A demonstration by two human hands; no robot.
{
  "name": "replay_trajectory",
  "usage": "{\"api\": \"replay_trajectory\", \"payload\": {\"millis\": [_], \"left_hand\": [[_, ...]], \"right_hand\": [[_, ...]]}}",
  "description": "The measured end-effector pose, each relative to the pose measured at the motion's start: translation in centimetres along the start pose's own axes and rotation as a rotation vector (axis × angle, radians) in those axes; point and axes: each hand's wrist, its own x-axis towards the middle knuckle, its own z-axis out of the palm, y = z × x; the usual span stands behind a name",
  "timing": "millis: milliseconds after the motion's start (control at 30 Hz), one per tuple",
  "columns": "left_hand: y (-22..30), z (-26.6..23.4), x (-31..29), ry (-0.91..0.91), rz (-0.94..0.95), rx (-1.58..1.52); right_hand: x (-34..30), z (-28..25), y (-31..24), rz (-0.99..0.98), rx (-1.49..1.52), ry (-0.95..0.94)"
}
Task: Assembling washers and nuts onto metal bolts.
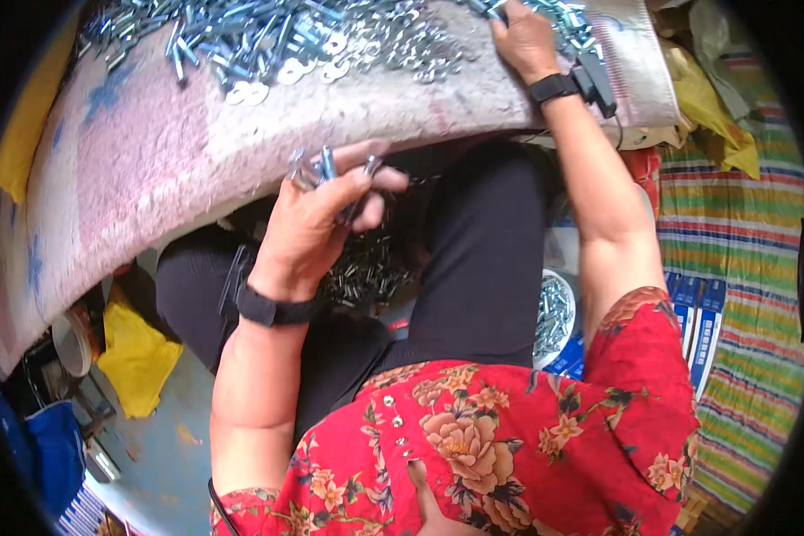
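Bolts (pixel 328 163) in left grip (pixel 311 214) — lettered blue boxes (pixel 707 335)

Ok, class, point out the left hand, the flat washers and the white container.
Left hand (pixel 311 212): head view, near the thumb's base.
Flat washers (pixel 290 71): head view, one near the group's middle.
White container (pixel 571 306): head view, right side of its rim.

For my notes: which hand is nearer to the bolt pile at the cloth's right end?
Right: the right hand is at the bolt pile; the left hand is farther left, above the lap.
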Motion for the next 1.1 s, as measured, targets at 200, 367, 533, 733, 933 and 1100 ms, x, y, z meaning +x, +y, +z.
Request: {"api": "replay_trajectory", "payload": {"millis": [200,367,533,733,933,1100], "left_hand": [[0.0,0.1,-0.4,0.047,0.068,-0.108],[-0.2,0.5,-0.5,0.069,0.15,-0.17],[0.1,0.5,-0.8,0.148,0.276,-0.173],[0.2,0.4,-0.4,0.134,0.37,-0.246],[0.3,0.4,-0.5,0.143,0.398,-0.297],[0.1,0.4,-0.4,0.148,0.402,-0.338]], "right_hand": [[-2.0,-6.7,-4.8,0.12,0.699,-0.181],[-8.1,-12.6,-12.0,0.563,1.692,-0.359],[-10.7,-14.1,-16.4,0.687,1.84,-0.276],[-12.9,-14.2,-19.1,0.692,1.77,-0.104],[-13.0,-13.3,-21.4,0.697,1.787,0.044],[-12.8,-12.4,-21.6,0.617,1.7,0.166]]}}
